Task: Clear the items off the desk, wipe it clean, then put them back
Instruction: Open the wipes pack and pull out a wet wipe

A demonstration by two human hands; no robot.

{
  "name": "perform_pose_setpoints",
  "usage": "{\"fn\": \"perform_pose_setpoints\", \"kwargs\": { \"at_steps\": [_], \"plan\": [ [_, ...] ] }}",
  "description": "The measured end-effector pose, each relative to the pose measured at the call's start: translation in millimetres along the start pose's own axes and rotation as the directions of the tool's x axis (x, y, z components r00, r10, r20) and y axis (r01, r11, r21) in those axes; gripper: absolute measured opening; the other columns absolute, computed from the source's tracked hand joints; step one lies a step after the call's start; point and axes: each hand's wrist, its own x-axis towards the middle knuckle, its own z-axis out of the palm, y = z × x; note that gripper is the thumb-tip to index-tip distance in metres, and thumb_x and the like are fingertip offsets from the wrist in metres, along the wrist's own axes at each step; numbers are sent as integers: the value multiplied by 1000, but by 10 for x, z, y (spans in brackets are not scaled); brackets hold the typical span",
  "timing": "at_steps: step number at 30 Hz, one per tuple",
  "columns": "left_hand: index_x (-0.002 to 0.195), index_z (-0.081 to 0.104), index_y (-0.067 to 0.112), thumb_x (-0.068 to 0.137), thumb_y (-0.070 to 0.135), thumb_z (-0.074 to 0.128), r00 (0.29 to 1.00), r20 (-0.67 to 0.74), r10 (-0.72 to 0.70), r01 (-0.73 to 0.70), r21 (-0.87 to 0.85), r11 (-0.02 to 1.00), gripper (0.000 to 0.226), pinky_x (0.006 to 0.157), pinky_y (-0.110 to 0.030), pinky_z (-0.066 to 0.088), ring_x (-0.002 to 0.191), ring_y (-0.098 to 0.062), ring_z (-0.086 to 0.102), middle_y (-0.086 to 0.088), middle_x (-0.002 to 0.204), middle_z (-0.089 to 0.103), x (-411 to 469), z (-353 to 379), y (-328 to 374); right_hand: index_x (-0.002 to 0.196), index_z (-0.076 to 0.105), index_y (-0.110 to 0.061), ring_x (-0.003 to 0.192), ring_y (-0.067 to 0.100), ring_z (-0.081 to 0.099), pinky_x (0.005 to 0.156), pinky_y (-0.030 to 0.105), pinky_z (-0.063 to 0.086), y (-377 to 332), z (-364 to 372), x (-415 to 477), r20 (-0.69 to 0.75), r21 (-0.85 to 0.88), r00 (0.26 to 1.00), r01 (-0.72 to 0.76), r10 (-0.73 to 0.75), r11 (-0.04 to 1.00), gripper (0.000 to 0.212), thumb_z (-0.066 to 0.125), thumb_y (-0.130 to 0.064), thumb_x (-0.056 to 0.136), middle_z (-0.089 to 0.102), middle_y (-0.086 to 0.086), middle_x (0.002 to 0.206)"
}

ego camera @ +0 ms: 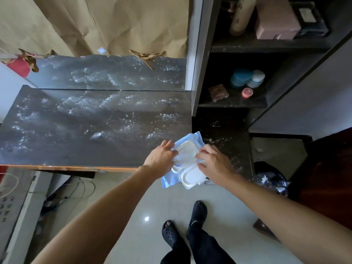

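fingers (168, 145) on wipes pack (191, 138) — dusty desk (85, 128)

Your view is dim and soft. Light glares across the dusty dark desk top (76, 130), a bright spot shines on the pale glossy floor tiles (146, 218), and the edges bow.

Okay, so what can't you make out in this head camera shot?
Head view: whether the right hand pinches a wipe; its fingers cover the opening of the wipes pack.
Head view: the left end of the desk, cut off by the frame edge.
Head view: labels on the shelf jars, too small and dim.
Head view: the top of the tall bottle, cut by the upper edge.
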Motion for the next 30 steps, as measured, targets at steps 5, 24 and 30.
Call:
{"fn": "perform_pose_setpoints", "kwargs": {
  "at_steps": [5,24,30],
  "plan": [
    [74,72,10,67,4,77,996,-56,-68,61,-111,992,11,60,-35,55,78,-31,60,-10,86,62,17,-9,-108,94,72,-18,108,22,52,78,37,52,-197,150,109,-39,-53,999,0,-2,999,28,71,-36,72,59,0,104],
    [90,72,13,76,16,73,849,3,-528,473,-449,758,15,73,-26,39,86,-28,61,-8,94,67,-84,140,-176,67,57,-12,64,28,59,48,27,32,-433,305,319,-146,-115,989,9,-26,993,14,68,-9,76,60,5,67],
    [98,70,16,81,17,67,869,-39,-494,455,-333,826,17,80,-33,44,98,-26,54,-5,102,60,-51,112,-93,87,59,-11,76,34,60,63,36,42,-49,104,344,-237,234,908,-291,344,928,14,55,-23,91,67,9,81]
  ]
}}
